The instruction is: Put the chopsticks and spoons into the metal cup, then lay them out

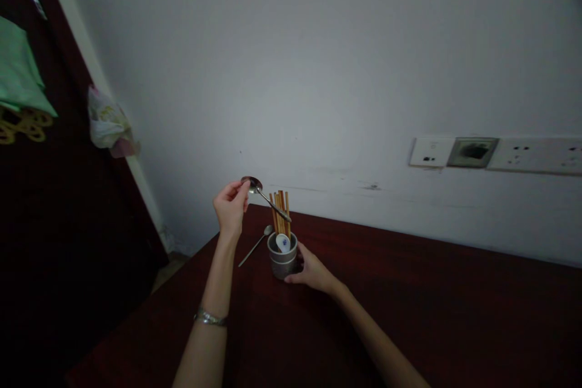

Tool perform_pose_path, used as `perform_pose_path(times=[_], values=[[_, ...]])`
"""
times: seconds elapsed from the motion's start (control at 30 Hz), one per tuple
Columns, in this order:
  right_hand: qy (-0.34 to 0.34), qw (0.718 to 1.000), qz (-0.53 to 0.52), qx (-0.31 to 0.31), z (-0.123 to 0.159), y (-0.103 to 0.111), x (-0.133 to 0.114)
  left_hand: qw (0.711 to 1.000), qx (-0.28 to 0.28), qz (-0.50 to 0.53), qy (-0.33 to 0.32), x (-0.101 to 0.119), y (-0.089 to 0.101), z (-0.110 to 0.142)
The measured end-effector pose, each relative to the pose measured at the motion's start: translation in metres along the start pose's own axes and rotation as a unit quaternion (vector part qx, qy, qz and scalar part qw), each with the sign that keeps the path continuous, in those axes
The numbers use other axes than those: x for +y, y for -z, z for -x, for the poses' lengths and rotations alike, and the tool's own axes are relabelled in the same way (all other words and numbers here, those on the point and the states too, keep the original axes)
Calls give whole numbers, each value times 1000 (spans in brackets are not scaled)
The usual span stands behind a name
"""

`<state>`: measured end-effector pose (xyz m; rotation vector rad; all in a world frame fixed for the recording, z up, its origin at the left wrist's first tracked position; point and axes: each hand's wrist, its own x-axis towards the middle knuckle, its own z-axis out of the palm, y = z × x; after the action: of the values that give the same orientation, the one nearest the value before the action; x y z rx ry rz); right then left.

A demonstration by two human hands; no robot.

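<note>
1. Left hand (231, 203), center-left of frame: thumb and fingers pinched on the bowl end of a steel tablespoon (274, 205).
2. Tablespoon sits up and right of that pinch, off the table; its handle slants down-right, crossing in front of the chopsticks (280, 224), tip above the utensil cup (282, 268).
3. Right hand (313, 270), lower center: curved around the cup's right side, gripping it, thumb low at the front, other fingers partly hidden.
4. Cup: upright gray cylinder, raised band below the rim; metal or glazed ceramic, too dim to be sure.
5. In cup: thin straight chopsticks, tan-brown, bunched toward the back; white spoon (282, 242) with a blue motif, leaning at the front.
6. Second metal spoon (254, 248): flat on the table just left of the cup, round bowl toward upper right, slim handle toward lower left.
7. Table (409, 291): dark reddish-brown, smooth, lower part of frame.
8. Bracelet (210, 317): silvery band, left wrist.
9. Wall (318, 73): pale, scuffed near the table; sockets (516, 154) at right edge. Plastic bag (107, 118) and green cloth (20, 66), upper left.
</note>
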<state>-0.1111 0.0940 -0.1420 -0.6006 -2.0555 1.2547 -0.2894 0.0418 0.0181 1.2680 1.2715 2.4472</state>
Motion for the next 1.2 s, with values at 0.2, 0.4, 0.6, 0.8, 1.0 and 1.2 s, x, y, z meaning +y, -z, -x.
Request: perform_pose_path(times=[0.2, 0.4, 0.6, 0.8, 1.0, 1.2], values=[[-64, 998, 13, 15, 1, 61, -55, 988, -138, 14, 62, 11, -5, 9], [-55, 989, -131, -50, 6, 58, -91, 967, -225, 1, 120, -2, -27, 28], [-62, 989, -128, 46, -5, 55, -67, 956, -247, -22, 156, -15, -39, 33], [-127, 968, 0, 217, -27, 71, 2, 910, -348, -198, 105, -19, -15, 15], [-174, 933, 195, 246, -37, 67, 55, 802, -473, -348, 107, -24, 10, 3], [-190, 925, 243, 221, -36, 66, 69, 749, -538, -360, 138, -32, 9, 8]])
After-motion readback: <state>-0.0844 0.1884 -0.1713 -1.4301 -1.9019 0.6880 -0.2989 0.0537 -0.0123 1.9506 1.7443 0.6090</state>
